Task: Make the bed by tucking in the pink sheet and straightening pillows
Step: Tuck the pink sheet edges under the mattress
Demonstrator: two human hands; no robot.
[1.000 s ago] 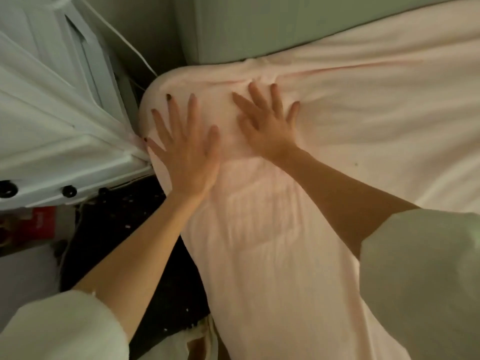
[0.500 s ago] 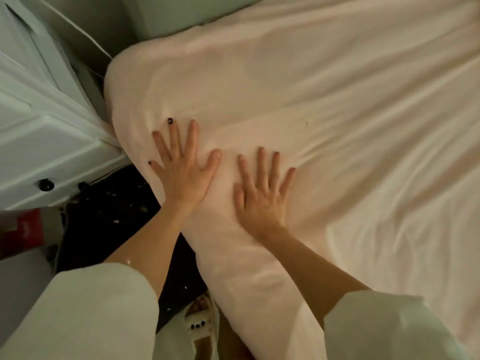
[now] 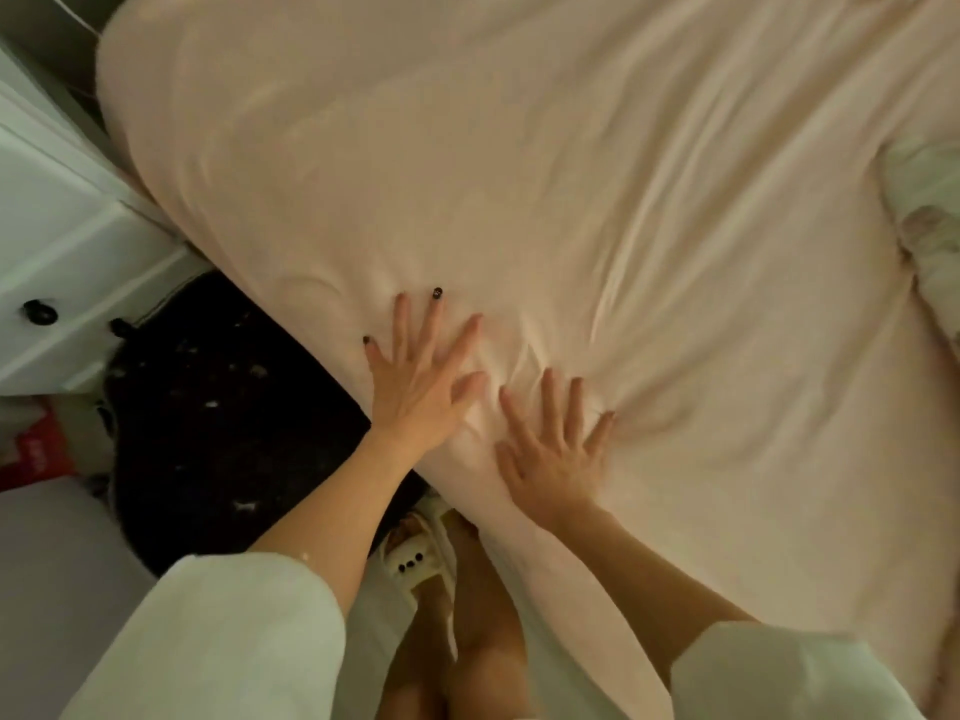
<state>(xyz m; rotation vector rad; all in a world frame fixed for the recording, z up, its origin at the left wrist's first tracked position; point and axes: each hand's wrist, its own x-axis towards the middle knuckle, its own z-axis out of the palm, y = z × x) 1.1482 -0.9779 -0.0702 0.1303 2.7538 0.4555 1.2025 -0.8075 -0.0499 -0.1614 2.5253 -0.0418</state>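
The pink sheet covers the mattress and fills most of the view, with creases fanning out from my hands. My left hand lies flat on the sheet near the bed's left edge, fingers spread, holding nothing. My right hand presses flat beside it, a little nearer to me, fingers apart, with the fabric bunched in small folds between the two hands. A pale pillow shows partly at the right edge of the bed.
A white cabinet with black knobs stands close to the bed's left side. A dark speckled rug covers the floor between them. A red object lies at the far left. My feet in slippers stand by the bed.
Both hands have slid along the sheet toward me, away from the far corner of the mattress. The view has pulled back, showing more of the bed and the pillow.
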